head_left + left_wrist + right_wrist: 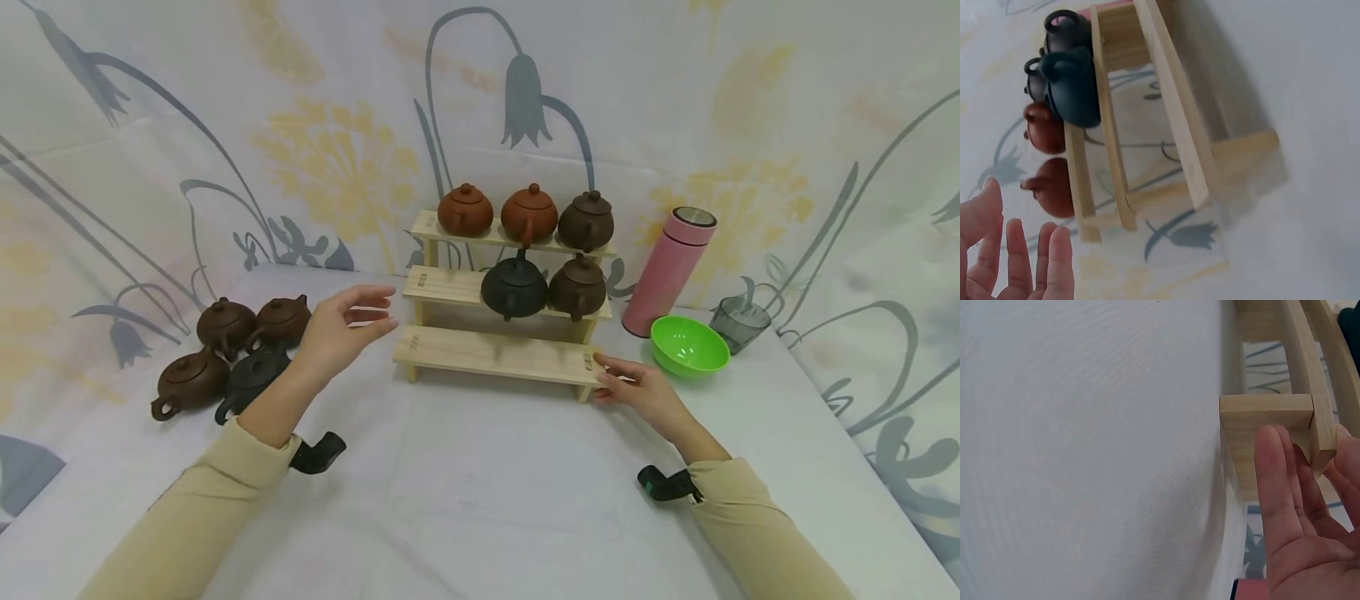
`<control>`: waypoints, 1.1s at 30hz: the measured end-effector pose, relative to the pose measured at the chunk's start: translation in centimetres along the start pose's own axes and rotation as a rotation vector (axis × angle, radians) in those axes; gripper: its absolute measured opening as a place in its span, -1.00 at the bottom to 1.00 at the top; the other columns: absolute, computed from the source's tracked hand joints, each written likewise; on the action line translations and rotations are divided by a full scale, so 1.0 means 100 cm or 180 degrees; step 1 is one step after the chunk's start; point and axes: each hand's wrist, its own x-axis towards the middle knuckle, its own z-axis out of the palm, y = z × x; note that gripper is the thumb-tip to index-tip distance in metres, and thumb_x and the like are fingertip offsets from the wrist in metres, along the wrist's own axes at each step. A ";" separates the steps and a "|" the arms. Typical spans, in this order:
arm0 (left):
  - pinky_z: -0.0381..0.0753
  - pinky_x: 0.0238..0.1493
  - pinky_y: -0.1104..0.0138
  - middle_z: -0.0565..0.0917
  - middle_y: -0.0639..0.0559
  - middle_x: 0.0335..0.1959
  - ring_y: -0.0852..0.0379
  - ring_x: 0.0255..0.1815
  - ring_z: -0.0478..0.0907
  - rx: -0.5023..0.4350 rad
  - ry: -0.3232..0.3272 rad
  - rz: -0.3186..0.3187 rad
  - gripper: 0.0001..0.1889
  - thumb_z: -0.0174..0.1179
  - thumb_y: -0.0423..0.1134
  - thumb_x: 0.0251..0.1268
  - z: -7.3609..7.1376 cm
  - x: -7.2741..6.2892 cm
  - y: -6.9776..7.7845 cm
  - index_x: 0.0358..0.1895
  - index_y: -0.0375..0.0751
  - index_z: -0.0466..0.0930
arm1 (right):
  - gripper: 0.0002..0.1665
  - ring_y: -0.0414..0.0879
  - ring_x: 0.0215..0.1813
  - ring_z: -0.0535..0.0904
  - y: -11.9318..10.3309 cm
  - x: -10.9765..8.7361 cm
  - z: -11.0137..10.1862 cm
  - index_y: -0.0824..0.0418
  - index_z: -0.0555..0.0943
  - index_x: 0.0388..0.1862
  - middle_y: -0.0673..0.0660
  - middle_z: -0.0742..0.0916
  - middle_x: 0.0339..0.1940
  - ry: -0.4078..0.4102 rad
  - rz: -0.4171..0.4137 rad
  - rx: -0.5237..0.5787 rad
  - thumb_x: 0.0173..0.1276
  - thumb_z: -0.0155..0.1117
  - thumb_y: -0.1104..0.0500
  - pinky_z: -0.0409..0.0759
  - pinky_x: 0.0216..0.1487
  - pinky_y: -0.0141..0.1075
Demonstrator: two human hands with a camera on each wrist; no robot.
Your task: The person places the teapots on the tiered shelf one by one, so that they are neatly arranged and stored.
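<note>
A three-step wooden display stand (495,352) stands on the white cloth. My right hand (641,392) holds the right end of its lowest board; in the right wrist view the thumb lies on the board's upper side and the fingers (1272,481) reach beneath it. Two reddish teapots (465,212) and a dark brown teapot (587,223) line the top step. On the middle step, a black teapot (514,287) sits beside another brown teapot (577,288). To the left of the stand, my left hand (341,329) hovers with fingers extended, holding nothing.
At the left, several dark teapots (191,382) are grouped on the cloth, partly behind the left forearm. Right of the stand are a pink thermos (670,275), a green bowl (690,348) and a clear glass (738,325). A patterned curtain (337,167) hangs behind.
</note>
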 end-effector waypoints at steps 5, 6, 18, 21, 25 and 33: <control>0.50 0.02 0.10 0.49 -0.16 0.08 -0.06 0.10 0.47 0.0167 0.0099 -0.0056 -0.53 0.23 -0.20 0.25 -0.019 -0.012 -0.010 0.23 -0.17 0.43 | -0.41 -0.13 -0.21 0.66 0.000 0.000 0.000 0.47 0.24 0.33 0.44 0.47 0.00 0.0032 0.0025 -0.0052 0.41 0.10 0.27 0.58 -0.10 -0.32; 0.50 0.01 0.13 0.49 -0.15 0.08 -0.05 0.09 0.47 0.0205 0.0120 -0.0069 -0.52 0.23 -0.18 0.25 -0.023 -0.014 -0.013 0.23 -0.17 0.43 | -0.41 -0.12 -0.21 0.66 0.000 0.000 0.000 0.47 0.24 0.33 0.44 0.46 0.01 0.0030 0.0028 -0.0061 0.41 0.10 0.26 0.58 -0.10 -0.31; 0.44 -0.14 0.56 0.51 -0.14 0.07 0.04 0.05 0.44 0.0533 0.0287 -0.0203 -0.49 0.20 -0.06 0.26 -0.058 -0.044 -0.045 0.24 -0.17 0.41 | -0.41 -0.12 -0.19 0.65 -0.001 -0.001 0.000 0.46 0.22 0.35 0.44 0.46 -0.01 0.0005 0.0068 -0.0014 0.41 0.09 0.26 0.57 -0.07 -0.31; 0.42 -0.14 0.60 0.51 -0.15 0.07 0.21 0.01 0.43 0.0604 0.0341 -0.0189 -0.49 0.21 -0.06 0.26 -0.067 -0.053 -0.053 0.22 -0.20 0.42 | -0.41 -0.12 -0.19 0.66 0.000 0.000 0.000 0.46 0.22 0.35 0.44 0.46 -0.01 0.0002 0.0070 -0.0012 0.41 0.09 0.26 0.57 -0.07 -0.31; 0.38 -0.14 0.67 0.53 -0.07 0.03 0.44 -0.07 0.38 0.0690 0.0425 -0.0123 -0.49 0.22 -0.07 0.25 -0.079 -0.064 -0.064 0.20 -0.26 0.43 | -0.41 -0.14 -0.20 0.65 -0.001 0.000 0.000 0.46 0.22 0.35 0.45 0.45 0.01 0.0002 0.0083 -0.0013 0.41 0.09 0.27 0.57 -0.08 -0.31; 0.34 -0.16 0.70 0.47 0.39 -0.12 0.49 -0.08 0.36 0.0710 0.0520 -0.0227 -0.48 0.25 -0.09 0.23 -0.102 -0.082 -0.086 0.18 -0.31 0.43 | -0.40 -0.14 -0.19 0.65 -0.002 -0.001 0.001 0.44 0.22 0.35 0.45 0.45 0.05 0.0004 0.0108 -0.0019 0.42 0.09 0.25 0.56 -0.06 -0.31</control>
